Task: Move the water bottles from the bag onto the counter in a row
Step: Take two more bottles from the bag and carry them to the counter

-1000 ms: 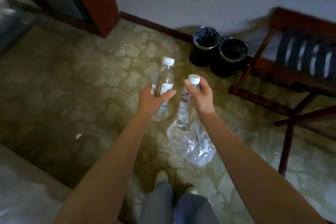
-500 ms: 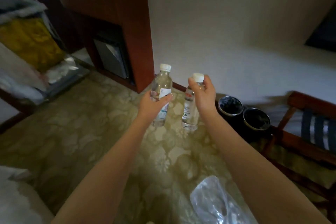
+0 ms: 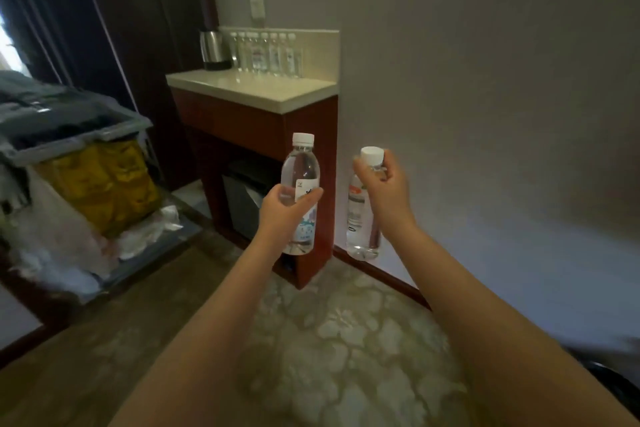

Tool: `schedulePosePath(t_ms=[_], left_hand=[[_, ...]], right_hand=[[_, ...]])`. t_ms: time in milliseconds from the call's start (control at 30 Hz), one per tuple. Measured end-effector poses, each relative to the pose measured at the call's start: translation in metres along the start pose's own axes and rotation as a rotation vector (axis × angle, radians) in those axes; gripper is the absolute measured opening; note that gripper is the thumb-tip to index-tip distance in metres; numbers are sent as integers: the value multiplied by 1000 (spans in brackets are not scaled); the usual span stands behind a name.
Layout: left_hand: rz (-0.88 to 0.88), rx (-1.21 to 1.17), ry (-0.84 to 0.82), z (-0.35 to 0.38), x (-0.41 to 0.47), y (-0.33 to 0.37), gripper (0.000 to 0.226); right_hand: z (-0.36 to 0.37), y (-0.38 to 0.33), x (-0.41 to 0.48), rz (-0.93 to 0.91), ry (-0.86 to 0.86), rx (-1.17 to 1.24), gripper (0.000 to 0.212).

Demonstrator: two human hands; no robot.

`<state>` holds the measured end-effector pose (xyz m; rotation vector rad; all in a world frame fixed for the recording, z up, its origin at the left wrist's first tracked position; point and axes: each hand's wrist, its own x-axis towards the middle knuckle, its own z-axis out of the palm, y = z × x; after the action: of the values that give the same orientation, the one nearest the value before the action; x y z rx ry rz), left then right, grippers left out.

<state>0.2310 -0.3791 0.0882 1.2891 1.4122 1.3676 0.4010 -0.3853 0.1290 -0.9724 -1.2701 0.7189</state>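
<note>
My left hand point(image 3: 284, 210) grips a clear water bottle point(image 3: 300, 163) with a white cap around its middle, upright. My right hand point(image 3: 384, 189) holds a second clear water bottle point(image 3: 358, 225) by its neck just under the white cap, so it hangs down. Both are held in front of me, below and short of the cream counter point(image 3: 256, 88) on a red-brown cabinet. Several water bottles point(image 3: 266, 54) stand in a row at the counter's back edge. The bag is out of view.
A steel kettle point(image 3: 213, 50) stands at the counter's back left, beside the row. A housekeeping cart point(image 3: 79, 163) with a yellow bag and linens is on the left. A plain wall runs along the right, with patterned carpet underfoot.
The view has swung up from the floor and the bag to the counter. Both hands, still holding their bottles, have come nearer the cabinet. The bins and wooden rack have left the view.
</note>
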Motion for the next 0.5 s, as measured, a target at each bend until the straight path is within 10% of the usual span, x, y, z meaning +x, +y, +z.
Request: schedulePosePath(t_ms=[500], left_hand=[[206, -42, 161, -170, 381, 58, 71]], right_hand=[[297, 33, 328, -237, -143, 143, 16]])
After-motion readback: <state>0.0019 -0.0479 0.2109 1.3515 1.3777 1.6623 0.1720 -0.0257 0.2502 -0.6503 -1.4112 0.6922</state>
